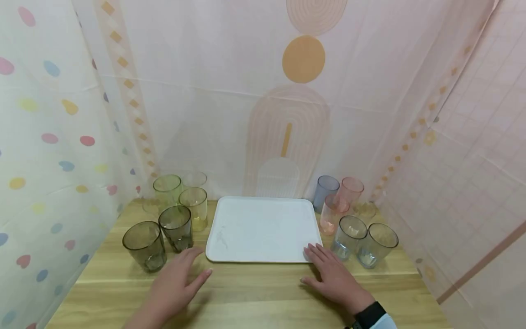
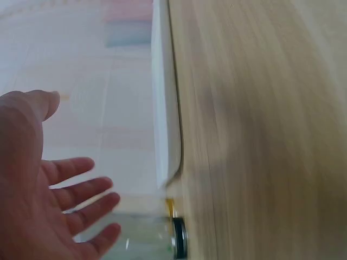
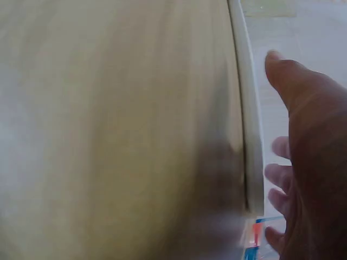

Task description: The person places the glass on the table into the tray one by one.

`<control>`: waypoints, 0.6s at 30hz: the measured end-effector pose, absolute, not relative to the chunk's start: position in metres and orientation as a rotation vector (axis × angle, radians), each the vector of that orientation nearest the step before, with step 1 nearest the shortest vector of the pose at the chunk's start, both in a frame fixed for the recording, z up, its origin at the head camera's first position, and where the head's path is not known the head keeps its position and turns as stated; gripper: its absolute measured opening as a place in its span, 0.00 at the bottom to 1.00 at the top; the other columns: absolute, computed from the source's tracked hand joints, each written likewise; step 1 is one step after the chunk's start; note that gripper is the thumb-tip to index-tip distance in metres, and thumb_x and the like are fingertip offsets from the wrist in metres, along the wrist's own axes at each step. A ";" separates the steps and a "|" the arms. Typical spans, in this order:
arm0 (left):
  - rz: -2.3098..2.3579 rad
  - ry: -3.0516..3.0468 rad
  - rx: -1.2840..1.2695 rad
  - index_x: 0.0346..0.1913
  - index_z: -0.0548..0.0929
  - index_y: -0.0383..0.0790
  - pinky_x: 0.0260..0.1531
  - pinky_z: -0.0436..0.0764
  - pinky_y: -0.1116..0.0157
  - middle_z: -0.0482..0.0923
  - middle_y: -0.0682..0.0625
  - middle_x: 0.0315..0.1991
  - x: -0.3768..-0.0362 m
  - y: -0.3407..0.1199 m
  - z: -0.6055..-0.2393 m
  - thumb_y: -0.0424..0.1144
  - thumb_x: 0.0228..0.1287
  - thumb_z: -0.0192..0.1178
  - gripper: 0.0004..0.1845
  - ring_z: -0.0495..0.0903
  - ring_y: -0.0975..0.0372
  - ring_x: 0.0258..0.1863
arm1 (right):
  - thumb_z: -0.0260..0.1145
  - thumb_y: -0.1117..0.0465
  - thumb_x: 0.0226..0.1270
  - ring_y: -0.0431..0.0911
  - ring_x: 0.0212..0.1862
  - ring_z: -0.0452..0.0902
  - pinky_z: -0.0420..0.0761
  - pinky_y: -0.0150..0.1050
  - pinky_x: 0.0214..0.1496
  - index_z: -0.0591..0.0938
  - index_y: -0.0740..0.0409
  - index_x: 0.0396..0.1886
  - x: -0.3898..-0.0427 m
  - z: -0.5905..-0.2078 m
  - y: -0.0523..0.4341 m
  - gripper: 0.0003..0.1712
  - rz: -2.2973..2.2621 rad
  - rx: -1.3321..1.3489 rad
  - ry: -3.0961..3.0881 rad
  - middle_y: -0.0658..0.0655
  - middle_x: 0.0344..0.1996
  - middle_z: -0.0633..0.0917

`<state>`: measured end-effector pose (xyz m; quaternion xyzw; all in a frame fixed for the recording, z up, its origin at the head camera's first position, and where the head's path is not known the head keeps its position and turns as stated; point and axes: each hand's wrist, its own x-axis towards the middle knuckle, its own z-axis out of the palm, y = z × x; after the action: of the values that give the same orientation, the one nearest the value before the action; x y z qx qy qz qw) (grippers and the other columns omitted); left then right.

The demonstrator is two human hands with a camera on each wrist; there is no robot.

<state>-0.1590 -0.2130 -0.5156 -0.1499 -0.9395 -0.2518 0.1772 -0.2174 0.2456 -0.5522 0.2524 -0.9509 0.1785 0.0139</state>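
Wooden table [image 1: 255, 292] amid patterned curtains [image 1: 255, 105]

No readable text, labels or nos. anywhere: cups, tray, curtains all unmarked.

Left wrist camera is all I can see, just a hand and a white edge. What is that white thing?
Observer: It's a white tray lying flat on the wooden table, and nothing lies on it.
Operator: Is the hand touching it?
Observer: No. The left hand is open over the table, just short of the tray's near left corner.
Operator: Where's the other hand?
Observer: The right hand is open too, its fingertips at the tray's near right corner.
Operator: Any cups?
Observer: Yes, green and yellowish cups stand left of the tray, pink and bluish cups to its right.
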 end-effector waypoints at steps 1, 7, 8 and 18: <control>-0.731 -2.640 -0.405 0.69 0.84 0.38 0.63 0.81 0.34 0.84 0.41 0.67 -0.157 -0.217 -0.515 0.53 0.77 0.71 0.28 0.83 0.41 0.65 | 0.66 0.28 0.77 0.62 0.86 0.59 0.59 0.68 0.85 0.71 0.55 0.86 -0.218 -0.553 0.246 0.51 0.556 0.789 -2.973 0.60 0.85 0.68; -0.762 -2.498 -0.233 0.55 0.89 0.44 0.48 0.89 0.48 0.89 0.49 0.53 -0.142 -0.244 -0.514 0.43 0.73 0.75 0.13 0.88 0.51 0.51 | 0.70 0.27 0.74 0.64 0.85 0.61 0.63 0.72 0.81 0.74 0.56 0.83 -0.219 -0.556 0.246 0.52 0.526 0.810 -2.999 0.61 0.84 0.69; -0.777 -2.468 -0.181 0.53 0.89 0.45 0.46 0.89 0.54 0.88 0.51 0.50 -0.140 -0.249 -0.514 0.41 0.73 0.75 0.11 0.87 0.54 0.49 | 0.70 0.27 0.73 0.64 0.85 0.61 0.64 0.72 0.81 0.74 0.56 0.83 -0.219 -0.556 0.246 0.52 0.520 0.810 -3.000 0.60 0.84 0.69; -0.899 -2.179 0.241 0.59 0.81 0.30 0.51 0.65 0.73 0.78 0.40 0.51 -0.136 -0.290 -0.515 0.35 0.65 0.78 0.24 0.73 0.59 0.48 | 0.73 0.29 0.72 0.64 0.85 0.60 0.64 0.71 0.82 0.74 0.57 0.83 -0.217 -0.553 0.244 0.53 0.528 0.821 -3.005 0.61 0.85 0.69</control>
<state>-0.1357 -0.2901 -0.5148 0.0941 -0.8519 -0.3515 0.3766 -0.2174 0.2442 -0.5534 0.2599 -0.9510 0.1672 -0.0091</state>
